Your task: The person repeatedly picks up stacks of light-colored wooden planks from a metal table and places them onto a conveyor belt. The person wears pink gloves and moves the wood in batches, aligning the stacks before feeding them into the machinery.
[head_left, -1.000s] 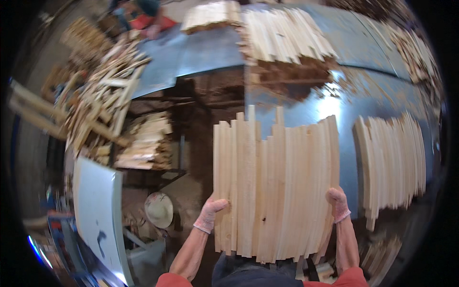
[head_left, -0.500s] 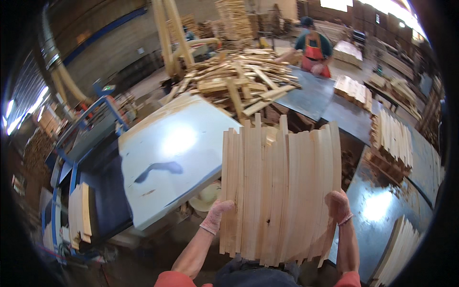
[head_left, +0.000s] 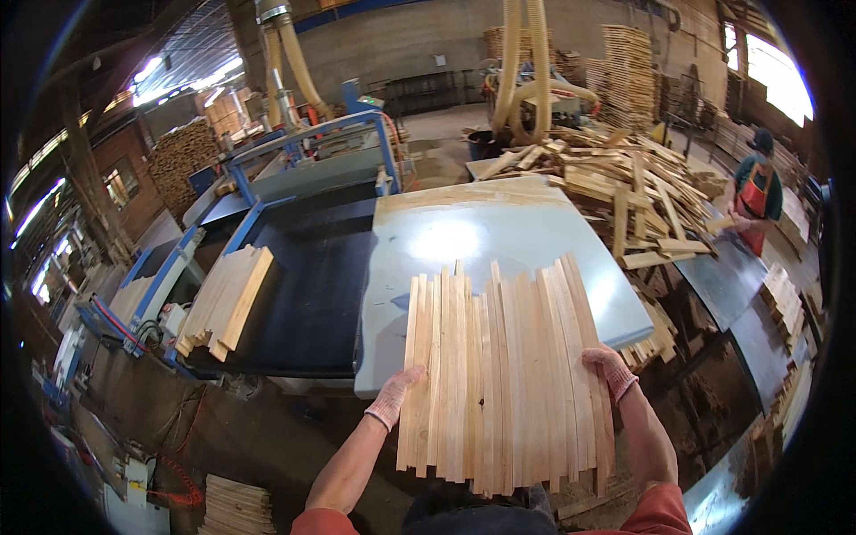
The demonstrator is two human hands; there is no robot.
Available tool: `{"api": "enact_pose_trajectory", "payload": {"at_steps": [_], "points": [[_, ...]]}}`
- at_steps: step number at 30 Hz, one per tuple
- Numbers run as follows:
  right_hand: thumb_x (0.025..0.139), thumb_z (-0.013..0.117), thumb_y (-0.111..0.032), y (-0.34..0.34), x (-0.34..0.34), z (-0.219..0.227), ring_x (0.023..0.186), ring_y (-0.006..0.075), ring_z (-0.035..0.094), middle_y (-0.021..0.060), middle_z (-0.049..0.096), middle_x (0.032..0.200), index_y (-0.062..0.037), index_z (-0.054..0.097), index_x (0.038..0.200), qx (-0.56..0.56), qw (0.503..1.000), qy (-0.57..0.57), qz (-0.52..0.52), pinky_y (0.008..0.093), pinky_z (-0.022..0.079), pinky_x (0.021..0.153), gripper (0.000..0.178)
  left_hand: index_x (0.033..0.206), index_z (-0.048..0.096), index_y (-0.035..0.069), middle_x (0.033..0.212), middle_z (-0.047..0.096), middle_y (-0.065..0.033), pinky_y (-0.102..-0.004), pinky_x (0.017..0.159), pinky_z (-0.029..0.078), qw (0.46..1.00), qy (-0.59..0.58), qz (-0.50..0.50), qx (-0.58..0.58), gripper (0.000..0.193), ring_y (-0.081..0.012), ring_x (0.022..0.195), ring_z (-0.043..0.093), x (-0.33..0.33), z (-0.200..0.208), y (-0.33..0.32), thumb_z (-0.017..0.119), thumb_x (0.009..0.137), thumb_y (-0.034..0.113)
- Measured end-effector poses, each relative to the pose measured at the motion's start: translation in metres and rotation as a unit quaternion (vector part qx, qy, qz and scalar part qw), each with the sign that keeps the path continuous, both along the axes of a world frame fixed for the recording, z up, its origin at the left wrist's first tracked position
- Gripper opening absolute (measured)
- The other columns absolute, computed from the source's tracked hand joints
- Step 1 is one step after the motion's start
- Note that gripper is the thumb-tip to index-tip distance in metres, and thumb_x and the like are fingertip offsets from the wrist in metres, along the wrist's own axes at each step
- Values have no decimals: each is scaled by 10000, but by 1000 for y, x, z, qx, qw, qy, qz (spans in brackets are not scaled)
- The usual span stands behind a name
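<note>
Between my two gloved hands I carry a row of pale wooden strips (head_left: 499, 383), pressed side by side with uneven ends. My left hand (head_left: 399, 392) is closed on the row's left edge, and my right hand (head_left: 613, 368) grips its right edge. The far ends of the strips overlap the view of a smooth light-coloured table (head_left: 499, 214). Whether the strips touch that table I cannot tell. My fingers beneath the row are hidden.
Left of the table runs a dark conveyor belt (head_left: 312, 285) in a blue frame, with a stack of strips (head_left: 227, 299) on it. A heap of loose wood pieces (head_left: 624, 183) lies beyond the table. At far right stands a co-worker in a red apron (head_left: 756, 192).
My view has turned left, bringing the light table and conveyor in front of me. The row of strips has come along in both hands and now overlaps the table in view.
</note>
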State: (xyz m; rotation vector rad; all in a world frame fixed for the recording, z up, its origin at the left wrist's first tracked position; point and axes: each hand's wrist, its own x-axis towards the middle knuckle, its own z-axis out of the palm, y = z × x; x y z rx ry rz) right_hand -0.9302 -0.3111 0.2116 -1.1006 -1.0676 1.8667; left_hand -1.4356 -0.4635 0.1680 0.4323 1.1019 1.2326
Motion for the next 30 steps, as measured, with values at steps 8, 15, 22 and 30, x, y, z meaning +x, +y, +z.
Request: {"api": "enact_pose_trajectory", "payload": {"at_steps": [8, 15, 22, 30], "points": [[919, 734, -180, 91, -60, -31, 881, 240, 732, 106, 771, 978, -8, 746, 1014, -105, 993, 33, -50, 399, 629, 867, 196, 1476, 569, 5, 1340, 682, -155, -391, 979, 587, 991, 134, -16, -23, 682, -253, 1182, 695, -39, 38, 87, 777, 968, 409], [913, 701, -209, 168, -110, -38, 914, 251, 741, 74, 747, 975, -56, 732, 979, -78, 994, 43, -60, 430, 628, 889, 170, 1560, 515, 47, 1501, 584, -280, -504, 1161, 470, 796, 587, -134, -56, 951, -415, 1392, 579, -95, 78, 199, 706, 889, 693], [924, 694, -192, 215, -234, -48, 930, 197, 687, 16, 707, 954, -109, 709, 1006, -109, 991, 25, -76, 376, 584, 907, 117, 1677, 306, 17, 1712, 315, -319, -559, 1262, 316, 642, 755, -52, -125, 1123, -472, 1555, 371, -138, 74, 212, 633, 905, 764], [959, 729, -158, 207, -470, -27, 930, 176, 665, 33, 671, 1005, -98, 629, 1183, -101, 993, 62, 1, 369, 577, 840, 252, 1708, 254, -6, 1764, 249, -304, -593, 1342, 73, 543, 819, -9, -185, 1054, -497, 1648, 178, -308, 57, 169, 444, 1017, 767]]}}
